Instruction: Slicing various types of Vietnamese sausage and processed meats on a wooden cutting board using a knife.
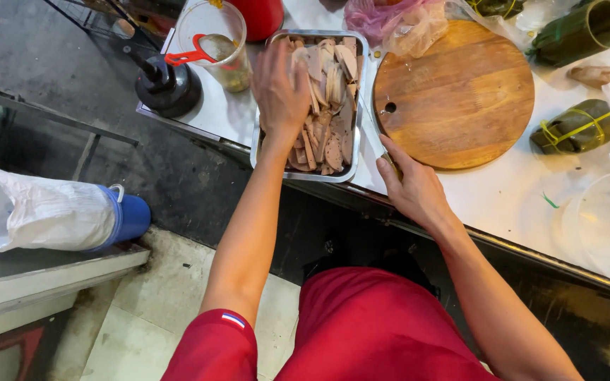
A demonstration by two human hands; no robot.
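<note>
The left hand is being pressed palm-down, fingers spread apart, onto the sliced meat piled in the steel tray; nothing is being clamped, just flat contact w/ the slices. The tray is being kept on the white table, near its front edge, btwn the clear jug w/ red handle and the round wooden board. The right hand is being rested at the table edge, just beside the board's lower-left rim and the tray's right side; its fingers are being curled loosely, and whether a thin item is being gripped can't be told from the head view. A black squeeze bottle is being seen left of the jug. Two green leaf-wrapped rolls are lying right of the board, a clear plastic bowl further front-right. A blue bucket w/ white bag is sitting on a low ledge at left.
</note>
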